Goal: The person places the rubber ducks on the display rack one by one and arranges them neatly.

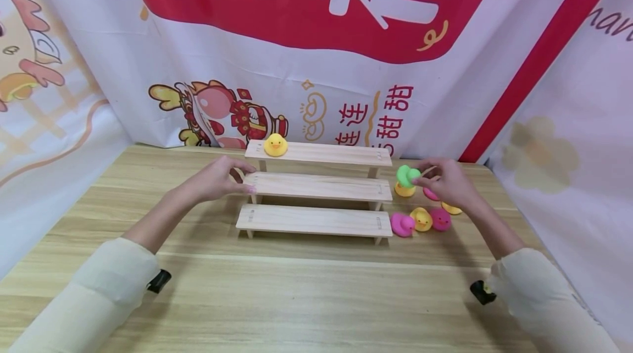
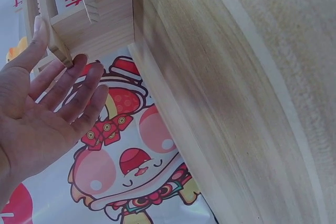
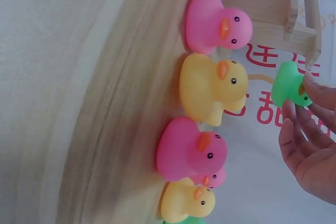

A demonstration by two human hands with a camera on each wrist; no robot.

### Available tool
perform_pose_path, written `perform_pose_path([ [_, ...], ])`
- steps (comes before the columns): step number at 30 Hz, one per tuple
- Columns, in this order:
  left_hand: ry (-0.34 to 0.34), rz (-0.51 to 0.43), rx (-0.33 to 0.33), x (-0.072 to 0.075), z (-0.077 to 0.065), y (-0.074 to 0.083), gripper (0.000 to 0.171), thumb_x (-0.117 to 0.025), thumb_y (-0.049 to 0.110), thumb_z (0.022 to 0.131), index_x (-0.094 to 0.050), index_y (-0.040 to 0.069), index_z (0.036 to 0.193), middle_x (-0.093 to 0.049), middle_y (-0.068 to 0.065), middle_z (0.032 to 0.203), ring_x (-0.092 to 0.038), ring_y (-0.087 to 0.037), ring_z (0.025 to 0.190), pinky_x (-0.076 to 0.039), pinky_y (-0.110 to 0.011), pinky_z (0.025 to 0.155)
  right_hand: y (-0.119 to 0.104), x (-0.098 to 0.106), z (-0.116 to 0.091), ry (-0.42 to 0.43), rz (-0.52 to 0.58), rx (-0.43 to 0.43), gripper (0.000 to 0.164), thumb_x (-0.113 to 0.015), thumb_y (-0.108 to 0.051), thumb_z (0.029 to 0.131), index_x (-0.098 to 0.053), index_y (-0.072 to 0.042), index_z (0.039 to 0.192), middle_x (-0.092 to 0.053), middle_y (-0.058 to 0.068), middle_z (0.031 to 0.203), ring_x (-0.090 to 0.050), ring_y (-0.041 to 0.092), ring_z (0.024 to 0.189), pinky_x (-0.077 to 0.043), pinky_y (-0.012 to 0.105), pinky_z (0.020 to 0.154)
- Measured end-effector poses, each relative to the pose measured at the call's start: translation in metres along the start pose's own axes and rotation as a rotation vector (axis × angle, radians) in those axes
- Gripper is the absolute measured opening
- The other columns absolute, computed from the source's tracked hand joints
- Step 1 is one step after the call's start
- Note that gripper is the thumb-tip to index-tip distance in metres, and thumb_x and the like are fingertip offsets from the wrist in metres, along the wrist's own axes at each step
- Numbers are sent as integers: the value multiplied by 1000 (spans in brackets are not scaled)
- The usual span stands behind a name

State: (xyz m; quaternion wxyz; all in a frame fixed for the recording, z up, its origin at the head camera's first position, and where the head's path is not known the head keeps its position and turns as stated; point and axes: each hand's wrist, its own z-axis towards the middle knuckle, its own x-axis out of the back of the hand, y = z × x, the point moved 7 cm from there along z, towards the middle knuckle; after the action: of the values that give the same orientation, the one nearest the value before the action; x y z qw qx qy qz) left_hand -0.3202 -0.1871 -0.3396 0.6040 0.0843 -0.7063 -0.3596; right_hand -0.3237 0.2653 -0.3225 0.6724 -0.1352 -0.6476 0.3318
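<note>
In the head view, my right hand pinches a green rubber duck between thumb and fingers. The same green duck hangs off the table in the right wrist view, its head toward the fingers. My left hand holds the left end of the middle plank of a three-step wooden shelf, thumb at the front edge and index finger at the back. Its other fingers spread loosely beside the plank end in the left wrist view. One yellow duck sits near the left end of the top step.
Right of the shelf stand several ducks: a pink duck, a yellow duck and a magenta duck in front, others behind, partly hidden by my right hand. A printed cloth hangs behind the wooden table.
</note>
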Motion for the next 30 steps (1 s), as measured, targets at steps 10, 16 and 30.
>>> perform_pose_path([
  [10, 3, -14, 1, -1, -1, 0, 52, -84, 21, 89, -67, -6, 130, -69, -23, 127, -69, -31, 102, -59, -47, 92, -5, 8, 2, 57, 6, -45, 33, -74, -17, 97, -66, 3, 122, -68, 22, 117, -68, 39, 104, -62, 45, 84],
  [16, -1, -5, -3, -1, -1, 1, 53, -84, 22, 89, -67, -6, 130, -69, -23, 126, -69, -30, 100, -59, -46, 91, -10, 11, 2, 58, 63, -31, 38, -69, -16, 100, -63, -2, 135, -63, 23, 122, -67, 43, 112, -63, 44, 86],
  [30, 5, -1, -7, 0, 0, 0, 51, -85, 20, 89, -67, -7, 129, -70, -22, 123, -69, -29, 99, -59, -46, 91, -18, 16, 1, 65, 182, -28, 39, -69, -15, 101, -63, -2, 137, -72, 26, 111, -70, 22, 82, -58, 23, 66],
])
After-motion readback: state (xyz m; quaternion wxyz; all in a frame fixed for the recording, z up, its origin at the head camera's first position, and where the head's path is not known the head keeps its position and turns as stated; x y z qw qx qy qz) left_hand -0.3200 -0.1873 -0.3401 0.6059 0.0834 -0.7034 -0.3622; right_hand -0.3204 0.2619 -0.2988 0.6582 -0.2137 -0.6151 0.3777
